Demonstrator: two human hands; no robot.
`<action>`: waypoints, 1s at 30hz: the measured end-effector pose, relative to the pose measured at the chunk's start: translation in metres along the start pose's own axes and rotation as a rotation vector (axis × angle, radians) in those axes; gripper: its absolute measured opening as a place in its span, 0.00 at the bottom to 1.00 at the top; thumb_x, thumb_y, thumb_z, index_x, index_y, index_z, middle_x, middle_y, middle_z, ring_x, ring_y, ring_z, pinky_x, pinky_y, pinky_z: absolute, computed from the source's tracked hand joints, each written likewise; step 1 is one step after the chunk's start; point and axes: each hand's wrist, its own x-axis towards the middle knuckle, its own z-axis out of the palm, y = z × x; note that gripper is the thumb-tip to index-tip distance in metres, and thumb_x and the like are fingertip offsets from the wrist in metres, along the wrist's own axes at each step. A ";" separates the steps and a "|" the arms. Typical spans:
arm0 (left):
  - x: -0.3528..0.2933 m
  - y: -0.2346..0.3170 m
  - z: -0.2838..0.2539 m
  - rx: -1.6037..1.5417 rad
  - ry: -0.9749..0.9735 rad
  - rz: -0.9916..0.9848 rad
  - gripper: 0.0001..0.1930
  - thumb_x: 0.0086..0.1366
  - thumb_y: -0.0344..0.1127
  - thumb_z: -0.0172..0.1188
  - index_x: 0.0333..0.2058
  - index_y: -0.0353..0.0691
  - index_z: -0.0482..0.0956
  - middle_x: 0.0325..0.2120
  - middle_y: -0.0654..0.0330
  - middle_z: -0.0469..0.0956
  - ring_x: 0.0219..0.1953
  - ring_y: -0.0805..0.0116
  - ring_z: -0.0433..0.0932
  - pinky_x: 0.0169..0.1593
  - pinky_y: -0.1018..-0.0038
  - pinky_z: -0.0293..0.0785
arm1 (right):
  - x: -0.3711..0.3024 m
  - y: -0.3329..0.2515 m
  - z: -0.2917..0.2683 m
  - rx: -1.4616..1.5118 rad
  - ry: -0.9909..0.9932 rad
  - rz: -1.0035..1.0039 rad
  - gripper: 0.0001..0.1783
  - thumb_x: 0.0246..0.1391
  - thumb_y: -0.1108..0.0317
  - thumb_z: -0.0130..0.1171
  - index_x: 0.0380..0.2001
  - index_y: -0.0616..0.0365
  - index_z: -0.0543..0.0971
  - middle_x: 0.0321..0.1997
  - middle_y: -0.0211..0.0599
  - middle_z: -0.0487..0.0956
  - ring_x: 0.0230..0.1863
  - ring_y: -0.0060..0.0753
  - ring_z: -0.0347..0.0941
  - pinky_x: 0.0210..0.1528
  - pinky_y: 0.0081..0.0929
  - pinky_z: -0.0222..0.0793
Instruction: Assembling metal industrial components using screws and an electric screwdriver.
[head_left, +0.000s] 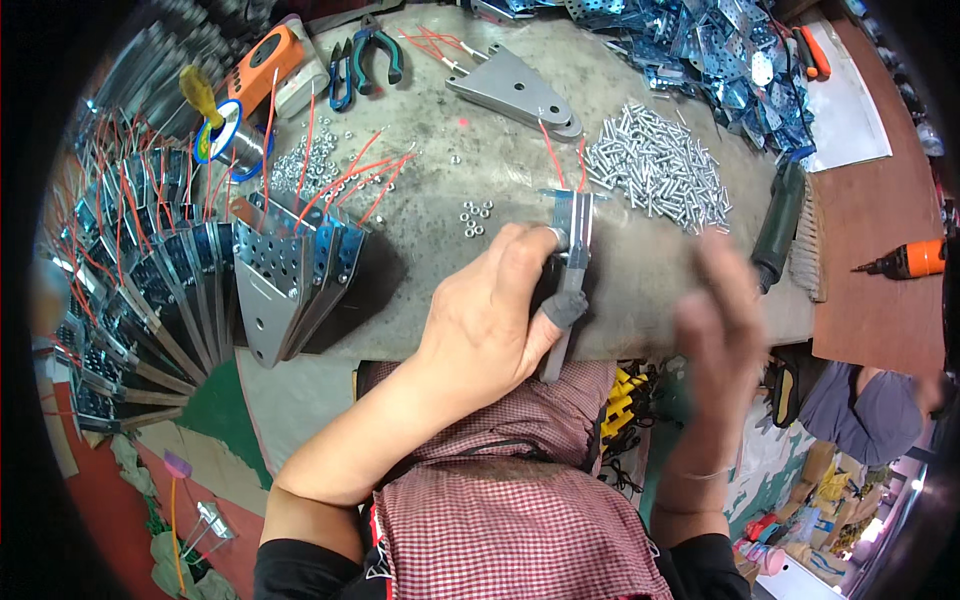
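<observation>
My left hand (490, 300) grips a narrow metal bracket assembly (576, 225) on edge at the bench's front, fingers and thumb closed around it. Dark covers wrap the thumb tip. Two red wires rise from the bracket's far end. My right hand (722, 325) is smeared by motion, just in front of a pile of small silver screws (660, 165); whether it holds anything is not visible. Left of the bracket lies a small group of nuts (475, 217). Farther left, a larger scatter of nuts (305, 165) spreads beside a pair of standing tapered brackets (262, 290).
Many wired brackets (150, 280) fan out at left. Behind them are a solder spool (245, 148) and an orange box (265, 65). Pliers (378, 55) and a flat grey bracket (515, 90) lie at the back. Blue metal plates (690, 60) heap at back right, near a dark green tool (780, 225).
</observation>
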 end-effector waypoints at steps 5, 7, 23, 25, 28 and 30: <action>0.003 0.000 0.003 0.118 -0.039 0.055 0.25 0.59 0.41 0.61 0.49 0.34 0.63 0.38 0.44 0.73 0.34 0.46 0.76 0.37 0.63 0.74 | 0.040 0.082 -0.086 -0.467 0.095 0.532 0.29 0.52 0.57 0.61 0.55 0.58 0.72 0.48 0.46 0.77 0.47 0.32 0.73 0.49 0.27 0.68; 0.003 -0.001 0.004 0.103 -0.030 0.088 0.25 0.57 0.40 0.62 0.48 0.33 0.64 0.38 0.44 0.73 0.35 0.45 0.76 0.38 0.62 0.73 | 0.052 0.097 -0.089 -0.359 0.013 0.599 0.34 0.54 0.56 0.60 0.60 0.64 0.66 0.50 0.47 0.76 0.50 0.35 0.72 0.55 0.30 0.64; 0.004 -0.010 -0.046 0.591 -0.160 -0.044 0.32 0.43 0.13 0.52 0.53 0.30 0.65 0.42 0.45 0.77 0.45 0.45 0.75 0.50 0.60 0.71 | 0.032 0.037 -0.052 1.568 0.188 0.274 0.24 0.54 0.65 0.59 0.49 0.67 0.65 0.31 0.37 0.68 0.36 0.30 0.67 0.48 0.33 0.67; 0.002 -0.006 -0.050 0.610 -0.160 -0.036 0.31 0.43 0.14 0.52 0.52 0.30 0.66 0.43 0.46 0.76 0.47 0.47 0.74 0.50 0.61 0.70 | 0.031 0.027 -0.043 1.647 0.183 0.266 0.23 0.54 0.65 0.59 0.48 0.67 0.66 0.30 0.35 0.67 0.36 0.30 0.66 0.49 0.36 0.66; 0.007 -0.005 -0.049 0.799 -0.234 0.072 0.17 0.47 0.24 0.57 0.40 0.32 0.75 0.33 0.51 0.73 0.37 0.56 0.75 0.43 0.68 0.72 | 0.031 0.033 -0.030 1.696 0.458 0.232 0.19 0.55 0.64 0.57 0.43 0.65 0.67 0.29 0.36 0.68 0.35 0.32 0.67 0.48 0.38 0.66; 0.016 0.007 -0.053 0.876 -0.368 0.071 0.14 0.46 0.25 0.57 0.35 0.34 0.75 0.31 0.53 0.73 0.37 0.58 0.75 0.41 0.69 0.72 | 0.038 0.030 -0.009 1.569 0.726 0.300 0.15 0.55 0.62 0.55 0.38 0.61 0.67 0.28 0.36 0.69 0.33 0.32 0.67 0.47 0.37 0.67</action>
